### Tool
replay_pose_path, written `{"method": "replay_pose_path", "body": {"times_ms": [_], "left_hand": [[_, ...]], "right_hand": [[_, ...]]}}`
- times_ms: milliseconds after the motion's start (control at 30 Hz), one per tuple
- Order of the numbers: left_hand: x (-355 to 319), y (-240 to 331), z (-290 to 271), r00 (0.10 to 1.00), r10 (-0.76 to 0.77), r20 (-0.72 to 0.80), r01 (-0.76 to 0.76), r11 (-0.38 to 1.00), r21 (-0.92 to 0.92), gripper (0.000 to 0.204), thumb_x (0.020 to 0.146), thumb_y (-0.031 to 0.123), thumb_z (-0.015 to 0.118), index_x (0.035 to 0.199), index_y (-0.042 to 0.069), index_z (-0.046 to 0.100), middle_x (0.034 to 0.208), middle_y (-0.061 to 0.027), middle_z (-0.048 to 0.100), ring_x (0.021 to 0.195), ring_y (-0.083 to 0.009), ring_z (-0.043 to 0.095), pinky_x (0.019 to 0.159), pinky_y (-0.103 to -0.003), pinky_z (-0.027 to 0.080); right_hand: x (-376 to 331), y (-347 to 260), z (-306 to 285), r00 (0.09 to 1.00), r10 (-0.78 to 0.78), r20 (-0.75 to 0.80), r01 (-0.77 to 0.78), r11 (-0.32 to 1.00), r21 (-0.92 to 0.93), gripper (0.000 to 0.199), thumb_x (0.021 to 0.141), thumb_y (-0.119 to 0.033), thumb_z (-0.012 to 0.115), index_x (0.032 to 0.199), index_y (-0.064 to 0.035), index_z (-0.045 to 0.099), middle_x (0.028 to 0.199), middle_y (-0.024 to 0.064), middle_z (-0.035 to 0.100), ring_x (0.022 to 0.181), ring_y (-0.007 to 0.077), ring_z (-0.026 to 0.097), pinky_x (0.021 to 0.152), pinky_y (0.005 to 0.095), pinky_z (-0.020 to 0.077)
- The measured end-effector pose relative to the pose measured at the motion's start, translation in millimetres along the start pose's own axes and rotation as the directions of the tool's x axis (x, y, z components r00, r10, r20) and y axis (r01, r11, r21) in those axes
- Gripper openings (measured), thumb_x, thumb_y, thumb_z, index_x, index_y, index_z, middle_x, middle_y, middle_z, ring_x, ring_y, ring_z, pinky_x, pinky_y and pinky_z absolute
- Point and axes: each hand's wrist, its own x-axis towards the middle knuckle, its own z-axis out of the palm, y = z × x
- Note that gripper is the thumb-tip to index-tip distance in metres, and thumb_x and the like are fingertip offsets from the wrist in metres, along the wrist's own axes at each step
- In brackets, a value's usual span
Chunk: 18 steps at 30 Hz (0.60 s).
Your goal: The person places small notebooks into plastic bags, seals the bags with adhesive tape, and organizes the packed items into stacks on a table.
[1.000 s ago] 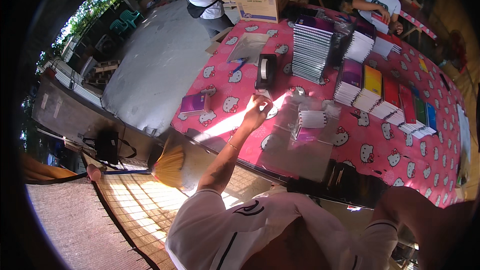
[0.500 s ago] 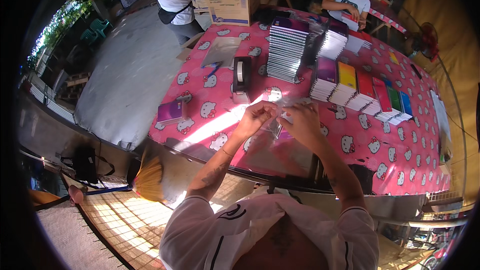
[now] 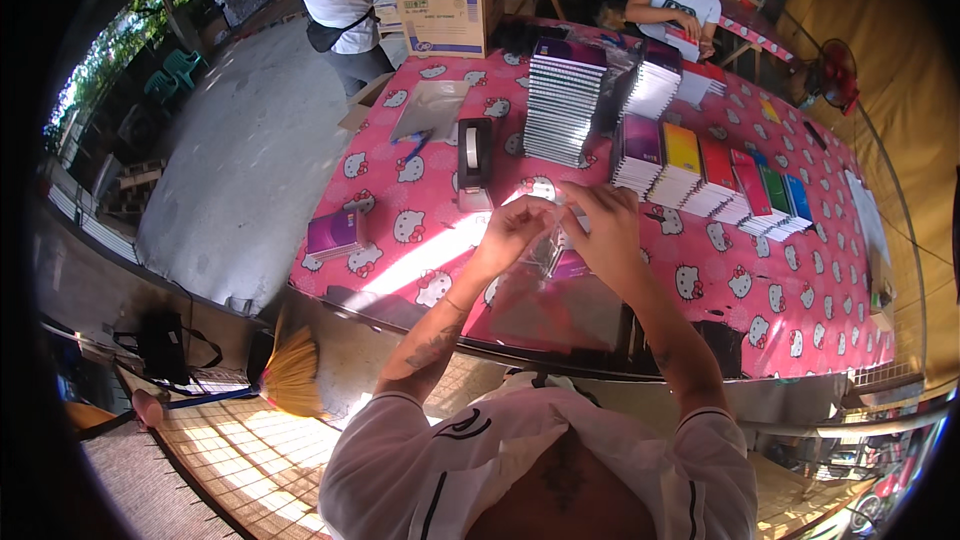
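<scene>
Over the near edge of the pink table, my left hand (image 3: 518,230) is closed in a pinch at the top of a clear plastic wrapper (image 3: 549,252). My right hand (image 3: 608,225) meets it from the other side, thumb and forefinger bent in at the same plastic. Partly hidden under my right hand lies a purple notebook (image 3: 570,265), which seems to be inside the wrapper. Just beyond my left hand stands a black tape dispenser (image 3: 474,165) with a pale roll.
Tall stacks of spiral notebooks (image 3: 565,100) and a row of coloured notebooks (image 3: 700,175) stand beyond my hands. A small purple stack (image 3: 337,233) sits left, near blue-handled scissors (image 3: 413,143). One person reaches over a cardboard box (image 3: 440,18); another sits across the table.
My right fingers have shifted slightly up and lie more stretched over the plastic. My left hand keeps its pinch. The whole view has swung a little, so the table things appear further left.
</scene>
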Motion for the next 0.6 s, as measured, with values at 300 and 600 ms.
{"method": "replay_pose_path", "body": {"times_ms": [300, 600], "left_hand": [[12, -19, 1, 0.991, -0.094, 0.091, 0.085, 0.992, 0.097, 0.034, 0.094, 0.011, 0.07, 0.127, 0.004, 0.065, 0.104, -0.0018, 0.063, 0.095, -0.0122, 0.059, 0.089, -0.028, 0.049], [33, 10, -10, 0.968, 0.128, 0.217, -0.235, 0.772, 0.59, 0.015, 0.086, 0.013, 0.076, 0.101, 0.016, 0.077, 0.134, -0.0078, 0.049, 0.131, -0.0254, 0.042, 0.11, -0.041, 0.034]], "right_hand": [[-30, 25, 18, 0.979, -0.014, 0.205, 0.035, 0.994, -0.099, 0.026, 0.078, -0.027, 0.074, 0.103, -0.0192, 0.075, 0.103, -0.0011, 0.066, 0.103, 0.0259, 0.061, 0.091, 0.0461, 0.0354], [-31, 100, -25, 0.919, 0.392, 0.05, -0.376, 0.827, 0.418, 0.042, 0.082, -0.032, 0.077, 0.115, -0.01, 0.065, 0.105, 0.0095, 0.064, 0.099, 0.0282, 0.063, 0.091, 0.0456, 0.0444]]}}
